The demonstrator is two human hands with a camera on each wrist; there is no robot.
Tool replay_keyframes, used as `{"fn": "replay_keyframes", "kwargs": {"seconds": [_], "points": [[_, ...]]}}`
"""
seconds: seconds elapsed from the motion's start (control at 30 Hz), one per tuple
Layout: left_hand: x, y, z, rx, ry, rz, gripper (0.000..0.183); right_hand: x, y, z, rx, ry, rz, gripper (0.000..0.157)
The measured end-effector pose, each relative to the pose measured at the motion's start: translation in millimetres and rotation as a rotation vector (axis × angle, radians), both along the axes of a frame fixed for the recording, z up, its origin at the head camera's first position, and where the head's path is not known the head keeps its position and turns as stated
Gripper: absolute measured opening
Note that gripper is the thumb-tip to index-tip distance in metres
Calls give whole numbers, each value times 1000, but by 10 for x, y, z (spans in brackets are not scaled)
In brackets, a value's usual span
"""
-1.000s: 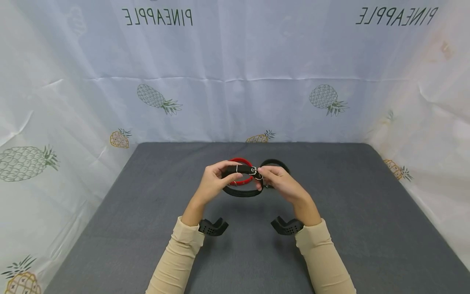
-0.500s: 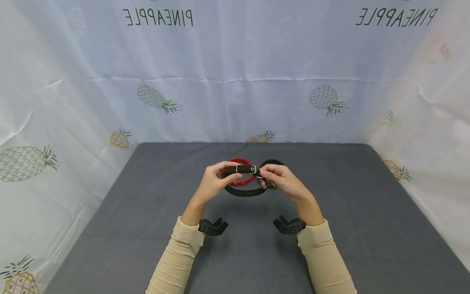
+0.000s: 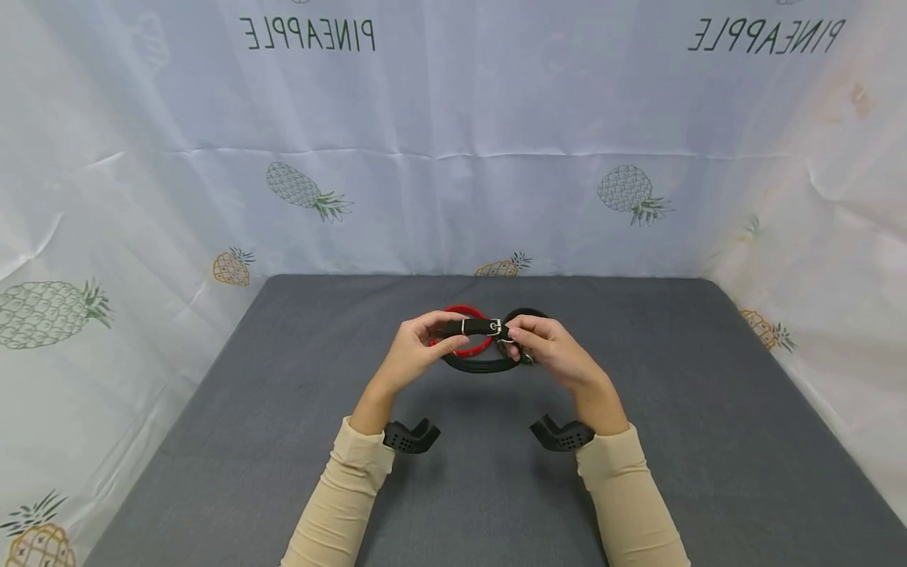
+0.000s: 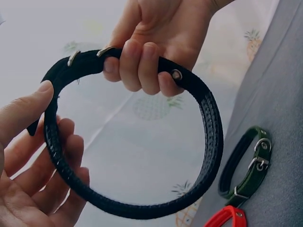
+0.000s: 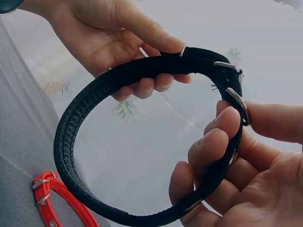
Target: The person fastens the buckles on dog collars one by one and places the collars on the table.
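Observation:
A black collar [image 3: 480, 326] with a metal buckle is held up in a closed loop between both hands over the table. My left hand [image 3: 414, 345] pinches it near the keeper loop, thumb on the near side. With thumb and fingers my right hand [image 3: 553, 350] grips the band beside the buckle and its ring. In the right wrist view the collar [image 5: 71, 127] shows its buckle and keeper between the two hands, and its stitched lining. A metal eyelet shows on the band by my right hand's fingers in the left wrist view.
On the grey table [image 3: 283, 441] behind the hands lie a red collar [image 3: 462, 309] and a dark green collar [image 4: 248, 182] with a metal buckle, side by side. A white curtain [image 3: 453, 94] printed with pineapples surrounds the table at the back and sides.
My right hand has shifted slightly to the right, the buckle end of the black collar with it. The lower part of the loop has risen a little. The left hand has stayed nearly still.

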State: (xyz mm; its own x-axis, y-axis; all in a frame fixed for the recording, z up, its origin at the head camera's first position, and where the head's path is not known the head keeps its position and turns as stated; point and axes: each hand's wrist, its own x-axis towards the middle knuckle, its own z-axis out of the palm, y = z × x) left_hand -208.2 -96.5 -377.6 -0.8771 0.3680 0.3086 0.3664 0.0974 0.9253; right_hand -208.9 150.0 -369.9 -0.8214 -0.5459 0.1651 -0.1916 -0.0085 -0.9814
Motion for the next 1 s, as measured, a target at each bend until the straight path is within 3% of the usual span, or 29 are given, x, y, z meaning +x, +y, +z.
{"fn": "replay_keyframes", "kwargs": {"seconds": [0.57,1.0], "points": [[-34,-30,-22,0,25,23,28,-18,150,-4,-18,14,-29,20],[-33,-41,-31,-2,68,11,24,-31,281,-10,-38,81,-77,20]]}}
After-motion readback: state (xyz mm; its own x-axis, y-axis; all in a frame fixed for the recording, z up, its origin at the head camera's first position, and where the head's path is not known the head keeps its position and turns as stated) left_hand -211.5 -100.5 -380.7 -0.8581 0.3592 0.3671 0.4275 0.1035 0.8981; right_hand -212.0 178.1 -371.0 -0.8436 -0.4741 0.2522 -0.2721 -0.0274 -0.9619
